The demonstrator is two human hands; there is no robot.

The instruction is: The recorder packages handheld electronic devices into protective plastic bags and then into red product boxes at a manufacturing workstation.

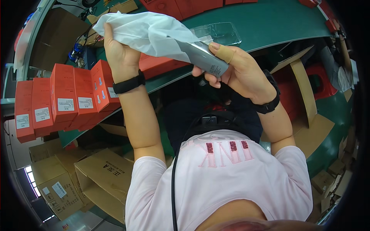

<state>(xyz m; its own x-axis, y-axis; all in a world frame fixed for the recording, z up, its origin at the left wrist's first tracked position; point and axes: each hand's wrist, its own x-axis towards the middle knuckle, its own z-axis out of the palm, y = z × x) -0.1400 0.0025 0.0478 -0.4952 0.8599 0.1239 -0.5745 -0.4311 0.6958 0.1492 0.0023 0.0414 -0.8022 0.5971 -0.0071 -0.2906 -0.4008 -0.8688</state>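
Note:
A thin white bag stretches between my hands over the green table. Out of its right end sticks a smooth grey handheld device with small print on its end; its other part is inside the bag, so I cannot tell its exact kind. My right hand is closed round the bare end, thumb on top, with a tan wrap on the thumb. At the far left end of the bag, my left hand grips it from beneath, its fingers mostly hidden behind the material. Just behind the device lies a clear plastic tray.
Several red boxes stand in a row along the left table edge, and more red boxes are at the back. Open cardboard cartons sit lower left. Another open carton and a red stool are right.

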